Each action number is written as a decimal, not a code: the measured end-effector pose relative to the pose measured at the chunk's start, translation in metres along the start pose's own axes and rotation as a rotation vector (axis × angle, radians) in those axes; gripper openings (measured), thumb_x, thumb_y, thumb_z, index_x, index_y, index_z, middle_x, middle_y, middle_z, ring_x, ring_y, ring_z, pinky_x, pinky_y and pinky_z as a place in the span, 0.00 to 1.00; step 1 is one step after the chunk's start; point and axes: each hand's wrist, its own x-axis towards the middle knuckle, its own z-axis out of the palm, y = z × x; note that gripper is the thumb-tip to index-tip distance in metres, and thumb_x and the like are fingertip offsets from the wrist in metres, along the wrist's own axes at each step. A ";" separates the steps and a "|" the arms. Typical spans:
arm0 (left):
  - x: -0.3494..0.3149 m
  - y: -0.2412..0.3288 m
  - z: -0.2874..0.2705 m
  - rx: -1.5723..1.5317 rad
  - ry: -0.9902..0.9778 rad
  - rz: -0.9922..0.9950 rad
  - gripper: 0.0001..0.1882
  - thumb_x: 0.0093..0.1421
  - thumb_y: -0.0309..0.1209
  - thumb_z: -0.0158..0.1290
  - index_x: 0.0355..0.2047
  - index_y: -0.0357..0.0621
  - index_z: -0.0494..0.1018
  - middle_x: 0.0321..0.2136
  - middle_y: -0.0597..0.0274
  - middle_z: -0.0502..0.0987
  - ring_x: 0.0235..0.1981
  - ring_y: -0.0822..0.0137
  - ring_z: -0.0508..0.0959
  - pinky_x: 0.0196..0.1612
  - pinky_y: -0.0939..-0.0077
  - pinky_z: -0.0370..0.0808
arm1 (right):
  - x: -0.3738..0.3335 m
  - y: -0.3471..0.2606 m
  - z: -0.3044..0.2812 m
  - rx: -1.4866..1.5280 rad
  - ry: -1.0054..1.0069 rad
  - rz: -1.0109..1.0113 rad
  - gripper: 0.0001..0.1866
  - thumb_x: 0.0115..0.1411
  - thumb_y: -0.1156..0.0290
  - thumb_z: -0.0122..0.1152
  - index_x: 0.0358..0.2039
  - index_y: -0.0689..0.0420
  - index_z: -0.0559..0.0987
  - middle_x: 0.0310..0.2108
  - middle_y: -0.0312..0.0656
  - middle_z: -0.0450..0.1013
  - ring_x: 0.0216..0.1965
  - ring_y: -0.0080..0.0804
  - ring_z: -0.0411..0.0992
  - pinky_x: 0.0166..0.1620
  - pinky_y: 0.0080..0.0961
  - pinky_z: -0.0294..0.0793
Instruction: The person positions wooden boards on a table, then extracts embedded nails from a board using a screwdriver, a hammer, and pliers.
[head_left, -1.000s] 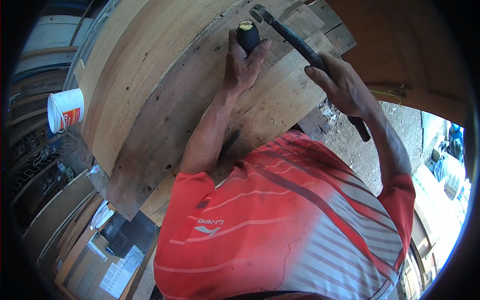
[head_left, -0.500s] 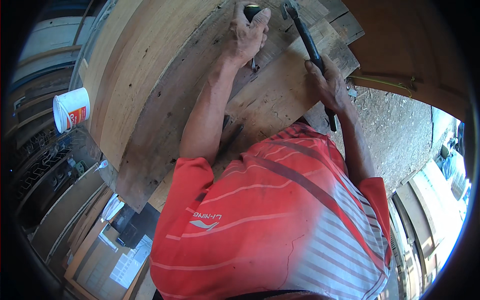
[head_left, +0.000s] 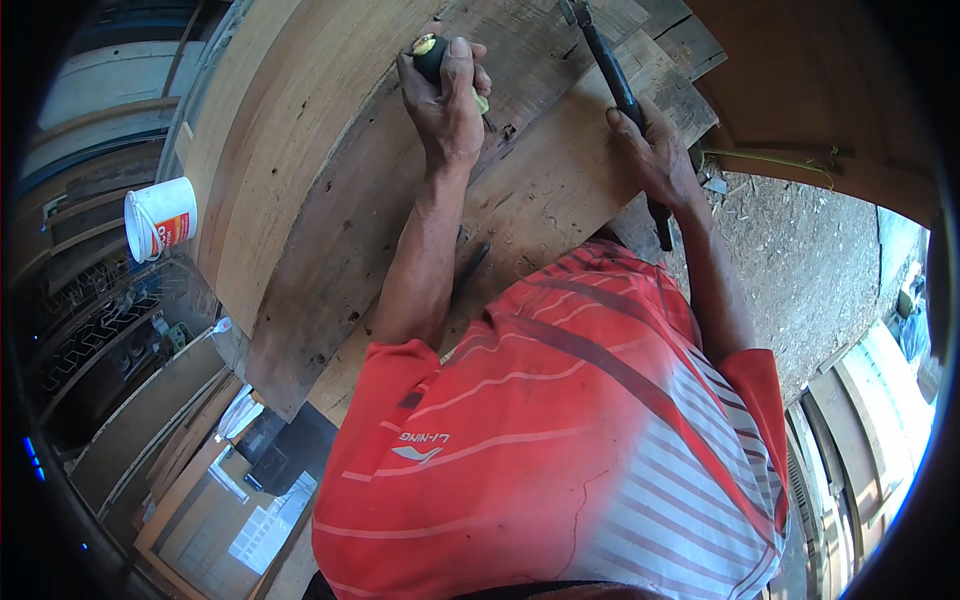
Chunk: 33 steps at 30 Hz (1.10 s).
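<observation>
On rough wooden planks [head_left: 300, 130], left hand [head_left: 447, 100] grip clenched round chisel handle [head_left: 432, 55], right hand [head_left: 655, 150] grasping hammer [head_left: 615, 85], white bucket [head_left: 160, 218] beside.

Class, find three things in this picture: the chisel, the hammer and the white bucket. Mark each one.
chisel [head_left: 432, 52]: head view, on the dark handle top above the left hand's fist.
hammer [head_left: 612, 75]: head view, on the dark handle above the right hand.
white bucket [head_left: 160, 218]: head view, on its side wall.
</observation>
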 end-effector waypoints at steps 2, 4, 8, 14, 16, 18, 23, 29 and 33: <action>-0.006 0.000 0.002 0.043 0.016 0.065 0.19 0.69 0.35 0.57 0.55 0.41 0.66 0.36 0.54 0.79 0.25 0.72 0.75 0.28 0.76 0.74 | -0.001 0.003 0.001 0.006 -0.001 -0.019 0.25 0.71 0.48 0.56 0.38 0.62 0.75 0.27 0.49 0.73 0.31 0.39 0.74 0.40 0.39 0.72; -0.013 0.001 0.002 0.019 0.021 0.083 0.21 0.69 0.34 0.58 0.57 0.41 0.64 0.40 0.53 0.79 0.29 0.73 0.75 0.32 0.77 0.75 | 0.000 0.001 0.000 -0.006 -0.003 -0.027 0.25 0.71 0.48 0.55 0.39 0.62 0.74 0.27 0.49 0.72 0.31 0.40 0.73 0.40 0.40 0.72; -0.020 -0.002 -0.022 0.083 -0.142 0.046 0.25 0.70 0.35 0.58 0.60 0.41 0.62 0.45 0.53 0.78 0.35 0.71 0.78 0.37 0.75 0.78 | 0.000 0.006 0.001 0.016 0.010 -0.057 0.25 0.71 0.48 0.56 0.39 0.63 0.74 0.27 0.50 0.72 0.31 0.40 0.73 0.39 0.40 0.72; -0.044 0.015 -0.027 0.128 -0.261 -0.148 0.27 0.71 0.35 0.57 0.61 0.41 0.57 0.52 0.51 0.76 0.49 0.63 0.81 0.51 0.68 0.81 | -0.002 0.004 0.001 0.056 -0.005 -0.029 0.25 0.71 0.48 0.57 0.38 0.62 0.75 0.27 0.50 0.73 0.32 0.39 0.74 0.40 0.39 0.72; -0.044 0.016 -0.029 0.063 -0.253 0.023 0.27 0.72 0.31 0.54 0.65 0.41 0.56 0.55 0.46 0.73 0.50 0.57 0.81 0.53 0.62 0.81 | -0.001 0.004 0.001 0.047 -0.010 -0.028 0.24 0.71 0.48 0.57 0.38 0.62 0.75 0.27 0.50 0.73 0.32 0.39 0.74 0.40 0.39 0.72; -0.042 0.016 -0.032 0.053 -0.256 0.046 0.27 0.72 0.32 0.55 0.64 0.41 0.56 0.55 0.46 0.73 0.50 0.57 0.81 0.54 0.62 0.81 | -0.001 0.005 0.000 0.036 -0.014 -0.026 0.24 0.71 0.49 0.57 0.39 0.62 0.75 0.27 0.50 0.73 0.32 0.39 0.75 0.40 0.39 0.73; -0.046 0.016 -0.038 0.084 -0.286 0.089 0.28 0.71 0.30 0.56 0.64 0.40 0.55 0.53 0.48 0.75 0.49 0.59 0.81 0.56 0.61 0.79 | 0.000 0.007 0.002 0.000 0.008 -0.062 0.24 0.71 0.49 0.57 0.39 0.62 0.75 0.27 0.49 0.73 0.32 0.40 0.75 0.40 0.39 0.73; -0.052 0.019 -0.050 0.365 -0.329 0.027 0.24 0.72 0.30 0.55 0.61 0.37 0.60 0.47 0.51 0.79 0.49 0.61 0.81 0.56 0.63 0.77 | -0.001 0.005 0.001 0.057 0.009 -0.048 0.24 0.71 0.50 0.57 0.38 0.63 0.75 0.26 0.50 0.72 0.31 0.40 0.74 0.39 0.40 0.72; -0.058 0.014 -0.056 0.275 -0.243 0.046 0.20 0.71 0.27 0.55 0.58 0.36 0.63 0.45 0.55 0.81 0.48 0.64 0.81 0.57 0.67 0.77 | 0.000 0.011 0.002 0.030 0.024 -0.093 0.24 0.71 0.50 0.57 0.37 0.63 0.75 0.25 0.50 0.72 0.30 0.39 0.73 0.38 0.40 0.72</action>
